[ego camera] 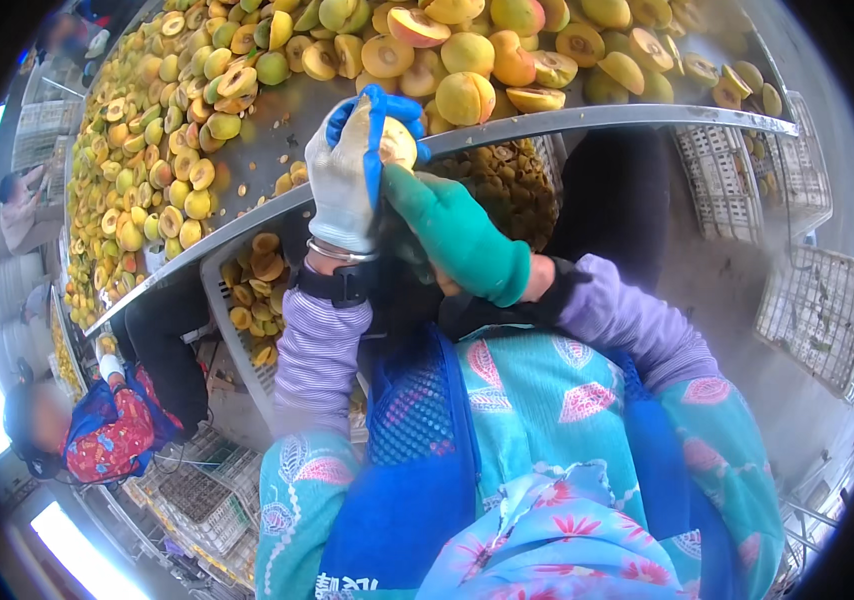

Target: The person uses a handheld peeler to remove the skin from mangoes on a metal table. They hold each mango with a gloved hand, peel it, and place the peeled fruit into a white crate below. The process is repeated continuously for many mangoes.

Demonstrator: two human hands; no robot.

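Note:
My left hand [343, 176], in a white knit glove with blue-coated fingers, grips a pale yellow piece of peach [398, 144] just over the table's front edge. Against the lower side of that fruit is the thumb of my right hand [468, 236], in a green glove. Its other fingers are curled underneath, and whether they hold a tool is hidden. Beyond my hands, cut peach halves and whole-looking peaches [466, 97] lie heaped on the metal table [277, 124].
Below the table edge stand a crate [221, 300] of peach halves and a container of brownish pieces [506, 187]. White plastic crates [723, 184] are at right, another [817, 315] on the floor. A co-worker in red [116, 439] sits at left; other people are farther back.

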